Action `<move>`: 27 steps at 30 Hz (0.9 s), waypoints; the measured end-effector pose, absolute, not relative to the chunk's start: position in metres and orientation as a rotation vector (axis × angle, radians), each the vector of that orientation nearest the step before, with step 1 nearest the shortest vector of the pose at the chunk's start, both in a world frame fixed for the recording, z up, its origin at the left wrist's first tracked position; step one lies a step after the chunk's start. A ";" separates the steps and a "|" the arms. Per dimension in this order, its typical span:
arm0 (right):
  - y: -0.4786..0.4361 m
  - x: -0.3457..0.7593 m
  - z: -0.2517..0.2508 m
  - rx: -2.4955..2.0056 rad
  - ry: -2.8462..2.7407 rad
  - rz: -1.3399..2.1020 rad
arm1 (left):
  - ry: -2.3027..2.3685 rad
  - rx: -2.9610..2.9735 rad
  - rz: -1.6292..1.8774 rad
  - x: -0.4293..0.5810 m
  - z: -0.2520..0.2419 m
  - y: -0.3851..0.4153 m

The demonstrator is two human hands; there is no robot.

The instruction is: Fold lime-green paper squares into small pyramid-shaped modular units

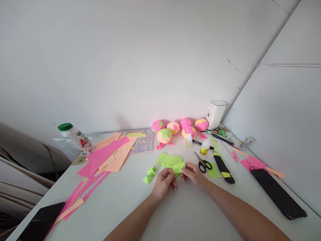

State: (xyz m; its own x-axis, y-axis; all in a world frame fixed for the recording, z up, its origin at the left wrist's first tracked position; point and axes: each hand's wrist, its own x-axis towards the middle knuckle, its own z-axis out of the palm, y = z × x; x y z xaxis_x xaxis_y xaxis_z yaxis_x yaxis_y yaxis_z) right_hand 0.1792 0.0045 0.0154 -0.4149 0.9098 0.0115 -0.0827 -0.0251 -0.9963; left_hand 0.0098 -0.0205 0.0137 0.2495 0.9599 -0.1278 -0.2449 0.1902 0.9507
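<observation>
At the far left of the frame a clear plastic bottle with a green cap [75, 135] lies tilted at the back edge of the white table [180, 214]. Below it, loose pink and peach paper sheets [107, 155] overlap in a fan, and long pink paper strips [85, 190] run down toward the lower left corner.

Left of centre, two small folded green paper triangles [149, 174] lie just beside the left hand [164, 182]. That hand sits in the lower middle of the frame, its fingertips closed on the left side of a small folded bright-green paper piece [179, 167]. The piece is held just above the table, in front of a few flat green paper squares [168, 160]. The right hand [194, 174] is pinched on its right side, so both hands clamp the same piece between them.

The piece looks very light, thin and soft. It would likely crease or crush under a firm squeeze, and its folds may spring open if let go. A gentle fingertip pinch along the folded edges or corners, where the layers are doubled and stiffest, seems the safest hold.

Behind the hands, pink, peach and green paper balls [175, 129] cluster near the wall. Right of the right hand lie black-handled scissors [203, 163] and a black and yellow utility knife [224, 167]; farther right is a black phone [277, 192].
</observation>
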 end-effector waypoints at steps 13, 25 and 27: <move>0.004 0.179 0.006 -0.923 -1.457 1.488 | 0.844 0.947 1.189 0.015 0.009 -0.015; 0.001 0.177 0.007 -0.856 -1.673 1.086 | 0.866 1.160 0.972 0.011 0.005 -0.018; 0.002 0.178 0.007 -0.865 -1.643 1.162 | 0.872 1.176 0.955 0.011 0.003 -0.019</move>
State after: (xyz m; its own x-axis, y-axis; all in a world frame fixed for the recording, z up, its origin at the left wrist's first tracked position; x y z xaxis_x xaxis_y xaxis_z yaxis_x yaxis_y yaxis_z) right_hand 0.1778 0.0018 0.0068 -0.3344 0.9000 0.2795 0.0364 0.3087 -0.9505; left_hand 0.0112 -0.0187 0.0035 0.3562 0.9326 -0.0589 -0.1431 0.1168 0.9828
